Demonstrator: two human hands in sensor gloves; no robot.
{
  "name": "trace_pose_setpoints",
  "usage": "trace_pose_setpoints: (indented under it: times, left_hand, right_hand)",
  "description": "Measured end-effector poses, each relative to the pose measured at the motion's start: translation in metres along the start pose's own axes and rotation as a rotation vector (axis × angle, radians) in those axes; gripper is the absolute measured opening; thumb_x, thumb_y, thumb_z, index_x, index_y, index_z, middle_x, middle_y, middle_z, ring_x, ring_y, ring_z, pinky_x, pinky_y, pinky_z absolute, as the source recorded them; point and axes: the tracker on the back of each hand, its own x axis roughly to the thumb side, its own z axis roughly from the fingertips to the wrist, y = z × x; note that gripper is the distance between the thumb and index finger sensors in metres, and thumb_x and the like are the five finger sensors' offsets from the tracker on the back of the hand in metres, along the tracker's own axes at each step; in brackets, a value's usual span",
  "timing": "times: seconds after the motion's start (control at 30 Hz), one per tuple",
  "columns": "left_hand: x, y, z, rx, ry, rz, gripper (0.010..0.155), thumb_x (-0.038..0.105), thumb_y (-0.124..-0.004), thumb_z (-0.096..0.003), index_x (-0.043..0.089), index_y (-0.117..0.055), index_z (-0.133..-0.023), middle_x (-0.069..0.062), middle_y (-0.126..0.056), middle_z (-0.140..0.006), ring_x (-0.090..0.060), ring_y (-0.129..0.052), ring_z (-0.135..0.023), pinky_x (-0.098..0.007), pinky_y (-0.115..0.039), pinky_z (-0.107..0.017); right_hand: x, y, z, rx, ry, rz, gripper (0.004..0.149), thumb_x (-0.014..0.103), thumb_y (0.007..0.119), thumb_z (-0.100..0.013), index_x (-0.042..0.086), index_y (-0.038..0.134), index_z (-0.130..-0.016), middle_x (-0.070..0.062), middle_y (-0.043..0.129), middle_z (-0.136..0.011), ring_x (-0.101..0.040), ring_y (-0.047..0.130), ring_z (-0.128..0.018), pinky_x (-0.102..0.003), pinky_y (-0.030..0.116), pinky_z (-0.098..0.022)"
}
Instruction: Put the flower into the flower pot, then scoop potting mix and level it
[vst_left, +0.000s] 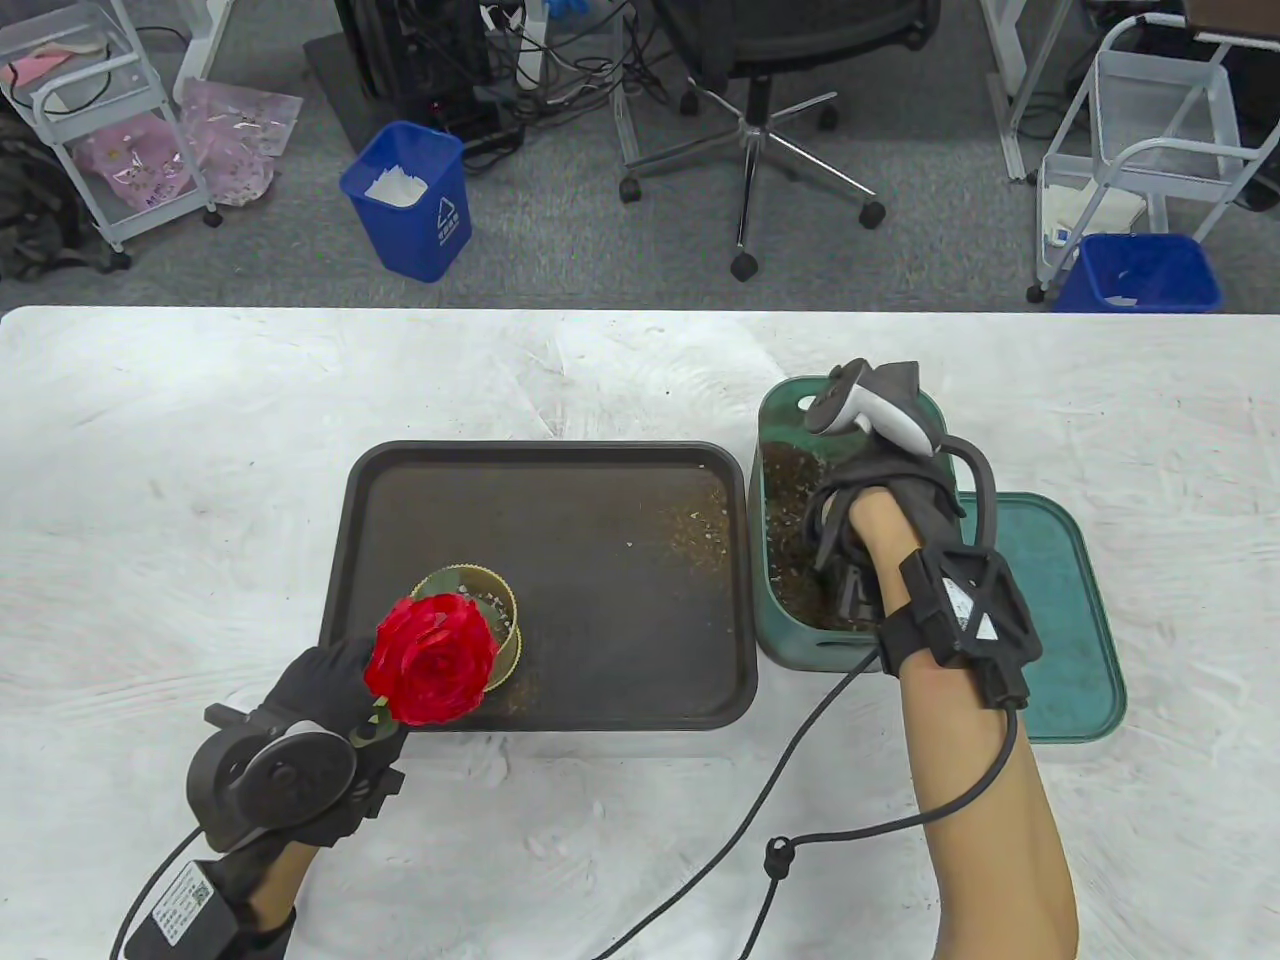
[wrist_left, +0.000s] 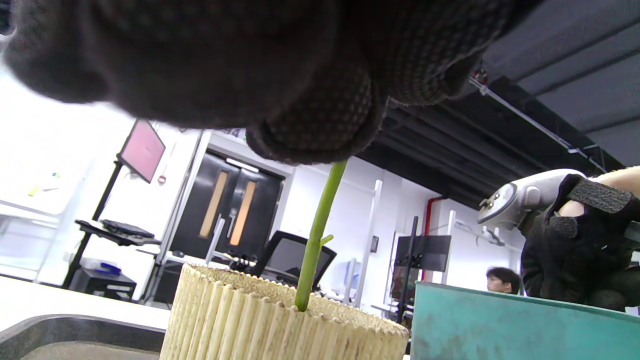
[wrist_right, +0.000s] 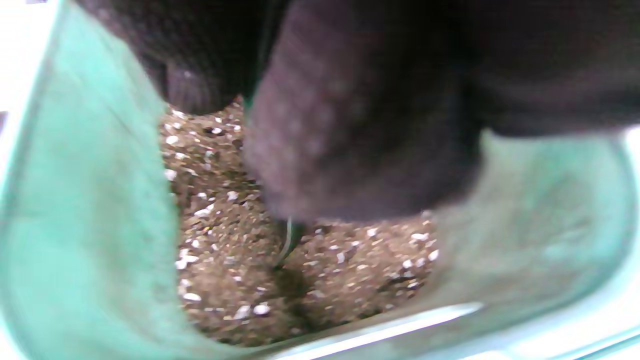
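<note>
The left hand (vst_left: 320, 690) gripped the green stem (wrist_left: 316, 235) of the red flower (vst_left: 433, 660), its gloved fingers (wrist_left: 320, 125) curled round the stem from above. In the left wrist view the stem ran down from the fingers into the open top of the flower pot (wrist_left: 280, 325), a ribbed, cream-coloured cylinder; where the stem's lower end sat could not be seen. In the table view the bloom hung over the pot's near-left rim and hid part of it. The pot stood upright in the near-left part of the dark tray (vst_left: 620, 480), which lay on the white surface (vst_left: 200, 420). Brown crumbs were scattered on the tray floor near its right wall and beside the pot.

The right hand (vst_left: 880, 490) was down inside the green bin (vst_left: 790, 640), which stood just right of the tray, touching or nearly touching it. The bin held potting mix (wrist_right: 235, 250), brown with white specks. In the right wrist view the gloved fingers (wrist_right: 350, 135) sat low over the mix, blurred; a thin dark sliver (wrist_right: 287, 245) showed beneath them against the mix, too indistinct to identify. Whether this hand was grasping anything could not be told. The bin's green lid (vst_left: 1060, 620) lay flat on the surface, right of the bin, partly under the forearm. A cable (vst_left: 780, 760) ran from the right wrist across the surface.
</note>
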Motion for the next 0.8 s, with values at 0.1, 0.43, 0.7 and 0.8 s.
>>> trace_pose_setpoints:
  times: [0.1,0.43,0.7,0.8]
  left_hand:
    - [0.000,0.000,0.000,0.000,0.000,0.000,0.043,0.046,-0.080,-0.0399,0.021,-0.095,-0.072,-0.001,-0.104,-0.047,-0.015,-0.102,-0.013,-0.038,-0.092,-0.025]
    - [0.000,0.000,0.000,0.002,0.005,0.004,0.043,0.046,-0.080,-0.0399,0.021,-0.095,-0.072,-0.001,-0.104,-0.047,-0.015,-0.102,-0.013,-0.038,-0.092,-0.025]
    - [0.000,-0.001,0.000,-0.002,0.007,0.006,0.043,0.046,-0.080,-0.0400,0.021,-0.095,-0.071,-0.001,-0.104,-0.047,-0.015,-0.102,-0.013,-0.038,-0.092,-0.025]
    - [0.000,-0.001,0.000,-0.002,0.006,0.006,0.043,0.046,-0.080,-0.0400,0.021,-0.095,-0.072,-0.001,-0.104,-0.047,-0.015,-0.102,-0.013,-0.038,-0.092,-0.025]
  right_hand:
    - [-0.009,0.000,-0.003,0.028,-0.039,-0.091,0.051,0.034,0.077,-0.040,0.002,0.084,-0.079,-0.014,0.102,-0.044,-0.023,0.105,-0.011,-0.038,0.092,-0.002]
    - [-0.028,0.000,-0.011,0.061,-0.122,-0.259,0.051,0.035,0.076,-0.041,0.001,0.082,-0.079,-0.014,0.101,-0.046,-0.021,0.105,-0.012,-0.037,0.093,-0.002]
    - [-0.037,0.002,-0.016,0.075,-0.146,-0.337,0.052,0.035,0.075,-0.041,0.001,0.081,-0.080,-0.015,0.101,-0.046,-0.021,0.106,-0.013,-0.036,0.093,-0.002]
    - [-0.040,0.002,-0.016,0.078,-0.165,-0.379,0.052,0.035,0.075,-0.042,0.001,0.081,-0.080,-0.014,0.101,-0.047,-0.021,0.106,-0.013,-0.036,0.093,-0.003]
